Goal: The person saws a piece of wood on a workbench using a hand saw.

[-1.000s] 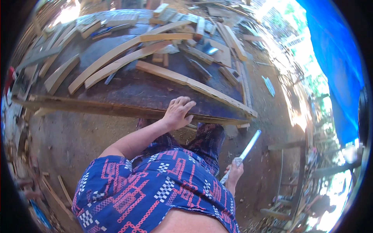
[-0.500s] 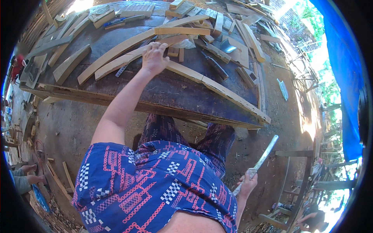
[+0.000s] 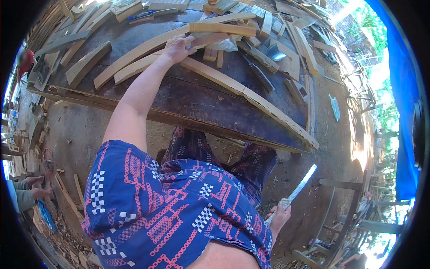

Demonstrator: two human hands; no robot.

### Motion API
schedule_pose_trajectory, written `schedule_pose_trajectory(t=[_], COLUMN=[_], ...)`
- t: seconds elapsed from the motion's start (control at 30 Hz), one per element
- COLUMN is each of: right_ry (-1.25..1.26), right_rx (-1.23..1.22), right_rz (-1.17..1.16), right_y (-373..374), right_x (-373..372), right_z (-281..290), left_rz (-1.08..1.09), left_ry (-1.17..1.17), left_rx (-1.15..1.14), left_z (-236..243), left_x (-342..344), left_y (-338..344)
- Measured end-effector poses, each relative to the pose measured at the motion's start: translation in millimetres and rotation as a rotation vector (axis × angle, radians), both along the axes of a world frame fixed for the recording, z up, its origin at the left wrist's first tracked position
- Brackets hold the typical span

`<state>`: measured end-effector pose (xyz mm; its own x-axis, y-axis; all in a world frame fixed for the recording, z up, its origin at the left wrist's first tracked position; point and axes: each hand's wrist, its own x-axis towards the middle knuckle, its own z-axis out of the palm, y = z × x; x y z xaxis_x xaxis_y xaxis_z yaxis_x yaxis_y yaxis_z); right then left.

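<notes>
My left hand point(image 3: 178, 48) reaches over the bench, its fingers curled around the upper end of a long curved piece of pale wood point(image 3: 244, 92). That piece slants from my hand to the near right corner of the bench. Beside the same hand lie two more curved pieces of wood point(image 3: 145, 48), partly behind my fingers and forearm. Low on the right, off the bench, my right hand point(image 3: 280, 217) is closed around the wrapped end of a long, narrow silver metal strip point(image 3: 302, 183). The strip's free end points up and away from me; its exact kind is unclear.
The dark bench point(image 3: 197, 96) carries several wood offcuts, a wedge-shaped block point(image 3: 87, 65), a dark-handled tool point(image 3: 260, 76) and a clear plastic bag point(image 3: 226, 44). A wooden frame point(image 3: 345, 186) stands at right. Another person's legs point(image 3: 36, 188) show at far left.
My left hand has shifted slightly farther across the bench, and more of the slanting wood's upper end shows. The metal strip in my right hand has dipped a little. The whole view has shifted slightly.
</notes>
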<state>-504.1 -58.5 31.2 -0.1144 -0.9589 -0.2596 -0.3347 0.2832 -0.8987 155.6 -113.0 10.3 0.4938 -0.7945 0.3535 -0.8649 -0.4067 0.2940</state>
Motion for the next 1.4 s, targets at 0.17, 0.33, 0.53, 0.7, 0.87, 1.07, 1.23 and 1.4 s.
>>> schedule_pose_trajectory(t=[0.17,0.33,0.53,0.7,0.87,1.07,1.23,1.4], right_ry=[-0.023,-0.022,-0.020,-0.122,-0.107,-0.125,-0.062,-0.111], right_rx=[0.008,-0.014,-0.013,0.000,0.010,0.060,-0.063,-0.186], right_rz=[-0.016,-0.073,-0.042,-0.094,-0.032,-0.186,-0.032,0.228], right_y=[0,2,-5,-16,-9,6,-28,-87], right_x=[0,3,-2,-6,0,-7,-11,59], right_z=[0,5,12,5,-3,-13,-9,35], left_rz=[-0.069,0.075,0.109,-0.268,-0.539,-0.480,-0.465,-0.312], left_ry=[-0.083,-0.054,-0.353,-0.284,-0.200,-0.108,-0.119,-0.161], left_rx=[-0.223,-0.006,-0.182,-0.238,-0.096,0.085,-0.203,-0.102], left_z=[2,18,23,52,53,19,5,14], left_x=[32,11,-43,-150,-215,-237,-228,-182], left_y=[-13,-31,-33,-68,-74,-78,-30,49])
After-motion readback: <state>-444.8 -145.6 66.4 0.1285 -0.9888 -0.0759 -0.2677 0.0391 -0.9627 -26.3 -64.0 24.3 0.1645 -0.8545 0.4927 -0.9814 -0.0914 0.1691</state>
